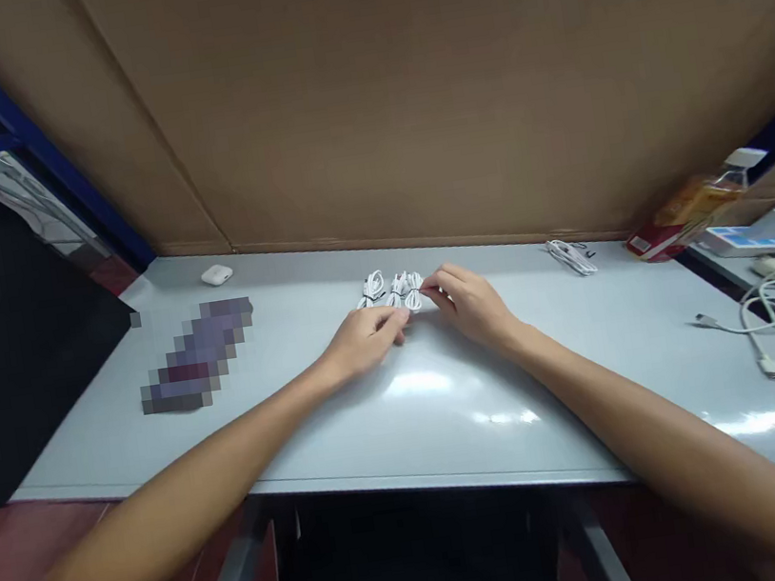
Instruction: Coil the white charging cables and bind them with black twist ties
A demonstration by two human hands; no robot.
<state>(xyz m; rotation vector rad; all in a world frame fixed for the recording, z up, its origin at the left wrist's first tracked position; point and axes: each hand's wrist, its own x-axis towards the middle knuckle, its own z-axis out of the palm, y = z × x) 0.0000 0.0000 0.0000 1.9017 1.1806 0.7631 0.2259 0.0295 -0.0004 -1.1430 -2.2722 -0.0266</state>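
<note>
White coiled cables lie on a pale grey table before brown cardboard.

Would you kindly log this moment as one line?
left hand: touching coiled white cables | right hand: pinching them | table

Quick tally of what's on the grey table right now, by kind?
Coiled white cable bundles by both hands: 3
Coiled white cable bundle apart, far right: 1
Loose white cable, right edge: 1
White earbud case: 1
Blurred-out item: 1
Total: 7
</note>
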